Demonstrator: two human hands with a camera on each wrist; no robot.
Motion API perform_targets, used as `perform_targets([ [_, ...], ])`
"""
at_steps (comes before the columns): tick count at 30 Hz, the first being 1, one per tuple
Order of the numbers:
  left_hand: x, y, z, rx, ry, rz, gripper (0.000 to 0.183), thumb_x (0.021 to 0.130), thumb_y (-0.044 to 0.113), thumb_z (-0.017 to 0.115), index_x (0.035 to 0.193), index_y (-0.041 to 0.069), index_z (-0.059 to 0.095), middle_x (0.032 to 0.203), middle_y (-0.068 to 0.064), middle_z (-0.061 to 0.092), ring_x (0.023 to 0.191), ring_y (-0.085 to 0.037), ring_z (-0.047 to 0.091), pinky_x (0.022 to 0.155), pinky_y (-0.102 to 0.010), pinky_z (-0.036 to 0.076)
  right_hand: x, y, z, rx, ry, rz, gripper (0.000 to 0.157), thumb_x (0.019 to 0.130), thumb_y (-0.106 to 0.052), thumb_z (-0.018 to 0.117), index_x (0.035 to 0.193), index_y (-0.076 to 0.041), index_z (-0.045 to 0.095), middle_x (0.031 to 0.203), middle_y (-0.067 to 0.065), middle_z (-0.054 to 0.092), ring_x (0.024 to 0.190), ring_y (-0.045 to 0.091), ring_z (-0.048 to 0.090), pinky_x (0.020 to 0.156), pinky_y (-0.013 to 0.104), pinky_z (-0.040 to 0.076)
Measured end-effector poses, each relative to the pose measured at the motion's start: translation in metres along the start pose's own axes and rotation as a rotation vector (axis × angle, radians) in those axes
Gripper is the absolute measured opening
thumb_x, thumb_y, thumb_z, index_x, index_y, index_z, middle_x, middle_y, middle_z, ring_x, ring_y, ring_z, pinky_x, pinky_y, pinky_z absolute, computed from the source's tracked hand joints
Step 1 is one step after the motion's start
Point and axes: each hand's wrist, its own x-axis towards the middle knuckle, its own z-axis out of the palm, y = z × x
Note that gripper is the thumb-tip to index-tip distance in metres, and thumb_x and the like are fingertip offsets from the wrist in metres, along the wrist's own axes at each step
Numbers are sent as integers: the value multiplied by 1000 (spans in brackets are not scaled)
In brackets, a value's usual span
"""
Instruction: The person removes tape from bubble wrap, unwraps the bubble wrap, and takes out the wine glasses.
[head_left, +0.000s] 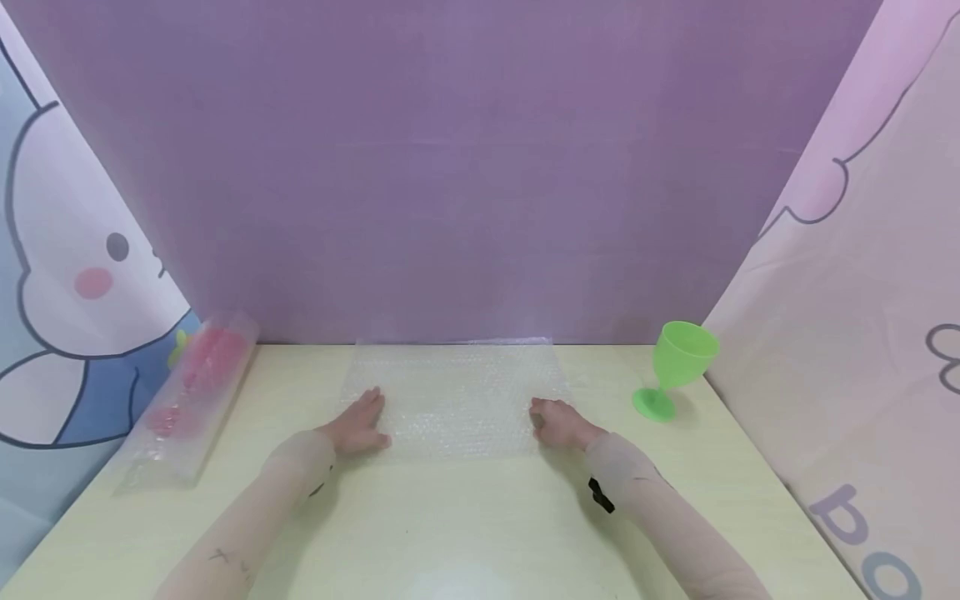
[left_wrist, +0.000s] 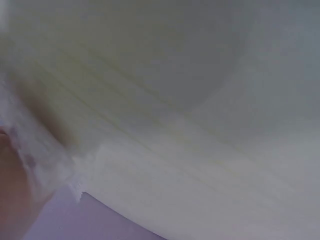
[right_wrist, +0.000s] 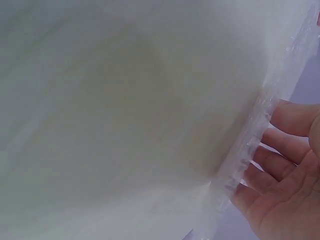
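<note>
A clear sheet of bubble wrap (head_left: 457,400) lies at the middle of the table's far part. My left hand (head_left: 360,425) rests at the sheet's left edge, fingers and thumb spread apart. At the right edge, my right hand (head_left: 562,423) touches the sheet with lightly bent fingers. The right wrist view shows the fingertips of this hand (right_wrist: 285,175) in a row against the edge of the bubble wrap (right_wrist: 245,145). Only part of the left hand (left_wrist: 12,185) enters the left wrist view, beside crinkled bubble wrap (left_wrist: 40,160).
A green plastic goblet (head_left: 678,358) stands at the table's right. On the left lies a clear wrapped package (head_left: 183,408) with pink contents. A purple backdrop (head_left: 465,183) rises behind the light wooden table (head_left: 450,533); printed cloths (head_left: 847,350) flank both sides.
</note>
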Motion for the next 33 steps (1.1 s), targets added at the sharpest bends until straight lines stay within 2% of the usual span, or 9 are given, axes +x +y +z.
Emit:
perform_targets([
  [1, 1, 0, 0, 0, 1, 1, 78, 89, 27, 54, 141, -12, 11, 150, -27, 1, 139, -42, 1, 113, -54, 3, 0, 0, 0, 2, 2, 4, 38, 82, -3, 62, 119, 4, 55, 141, 23, 39, 129, 40, 37, 108, 47, 32],
  [8, 6, -2, 1, 2, 18, 18, 79, 88, 29, 55, 141, -12, 13, 150, -28, 2, 138, -43, 2, 113, -54, 3, 4, 1, -1, 33, 10, 18, 35, 82, -1, 61, 117, 4, 56, 141, 23, 38, 129, 41, 36, 107, 49, 33],
  [14, 11, -2, 2, 10, 32, 29, 79, 87, 29, 56, 140, -14, 15, 149, -30, 4, 138, -44, 3, 113, -55, 5, 8, 4, 1, 30, 20, 23, 7, 81, 0, 60, 87, -3, 59, 141, 23, 38, 128, 43, 37, 106, 51, 33],
  [17, 14, -3, 0, 10, 28, 14, 79, 87, 29, 55, 140, -13, 14, 150, -28, 3, 138, -43, 2, 114, -54, 4, 9, 5, 1, 29, 28, 11, 13, 81, 0, 60, 73, -8, 52, 141, 24, 38, 127, 44, 37, 106, 52, 33],
  [20, 17, -4, 0, 24, 26, 9, 79, 88, 30, 54, 141, -12, 14, 150, -27, 2, 139, -42, 2, 114, -53, 4, 10, 5, 2, 42, 33, 6, 18, 82, 0, 59, 69, -8, 49, 141, 24, 37, 128, 44, 36, 107, 52, 31],
  [22, 18, -3, 0, 25, 26, 3, 79, 88, 29, 54, 141, -12, 13, 150, -27, 3, 139, -41, 2, 114, -53, 4, 10, 6, 2, 51, 29, 9, 19, 82, -1, 59, 68, -6, 48, 142, 24, 36, 129, 43, 34, 107, 51, 31],
  [27, 20, -1, 1, 12, 22, -5, 78, 87, 28, 54, 141, -12, 14, 150, -28, 3, 139, -42, 3, 114, -53, 4, 10, 6, 2, 73, 16, 42, 3, 85, -2, 57, 82, -2, 56, 145, 21, 32, 132, 41, 30, 109, 49, 28],
  [29, 19, -1, 0, 7, 16, 2, 76, 89, 27, 52, 140, -13, 13, 150, -28, 3, 138, -42, 2, 114, -53, 4, 9, 6, 2, 88, 20, 45, 8, 85, -1, 57, 91, 3, 57, 145, 22, 31, 133, 41, 29, 110, 49, 27],
  [33, 19, -2, -1, 0, 17, 35, 71, 92, 26, 47, 139, -15, 13, 149, -30, 2, 138, -43, 1, 114, -53, 2, 9, 6, 1, 97, 33, 28, 8, 85, 1, 55, 90, 8, 55, 145, 24, 30, 134, 40, 27, 111, 49, 25],
])
